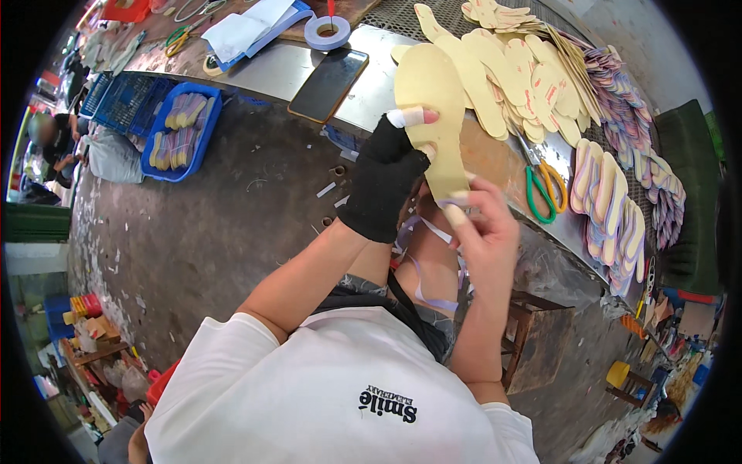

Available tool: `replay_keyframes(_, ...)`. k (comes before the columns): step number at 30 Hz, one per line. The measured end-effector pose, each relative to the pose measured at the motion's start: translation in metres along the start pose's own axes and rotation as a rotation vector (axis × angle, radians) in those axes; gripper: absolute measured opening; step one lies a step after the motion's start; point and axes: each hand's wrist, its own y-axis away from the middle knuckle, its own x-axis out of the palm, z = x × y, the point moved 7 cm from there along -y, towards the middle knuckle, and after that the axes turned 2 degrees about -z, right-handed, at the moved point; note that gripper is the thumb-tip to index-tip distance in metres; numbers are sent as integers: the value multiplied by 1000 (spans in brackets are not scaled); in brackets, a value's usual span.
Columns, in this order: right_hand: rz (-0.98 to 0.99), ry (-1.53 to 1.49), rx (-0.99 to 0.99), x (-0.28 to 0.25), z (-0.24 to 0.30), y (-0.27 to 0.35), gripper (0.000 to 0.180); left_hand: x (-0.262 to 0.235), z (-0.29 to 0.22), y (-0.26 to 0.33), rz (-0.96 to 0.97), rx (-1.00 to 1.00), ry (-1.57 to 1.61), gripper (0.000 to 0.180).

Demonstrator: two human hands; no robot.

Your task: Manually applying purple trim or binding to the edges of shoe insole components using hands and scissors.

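Observation:
A cream shoe insole [430, 77] is held up over my lap, its broad toe end pointing away. My left hand [386, 174], in a black fingerless glove with white tape round a finger, grips it along its left side. At the narrow heel end the fingertips of my right hand [483, 220] pinch the edge, where a bit of lilac tape shows. A thin lilac-white tape [423, 286] dangles in loops over my legs below. Beyond the insole, more cream insoles [506, 69] lie heaped on the metal-topped bench.
Green-and-orange-handled scissors [546, 189] lie at the bench edge, beside stacked edged insoles [603, 193]. A black phone [330, 83] and a tape roll [327, 32] lie farther left. Blue crate [202, 143] with bundled insoles stands on the floor. A wooden stool [537, 344] is under the bench.

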Motion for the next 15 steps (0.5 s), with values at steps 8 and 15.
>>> replay_keyframes(8, -303, -191, 40, -65, -27, -2, 10, -21, -1, -21, 203, -291, 857, 29)
replay_keyframes(15, -69, -119, -11, -42, -37, 8, 9, 5, -3, -3, 370, -414, 1106, 31)
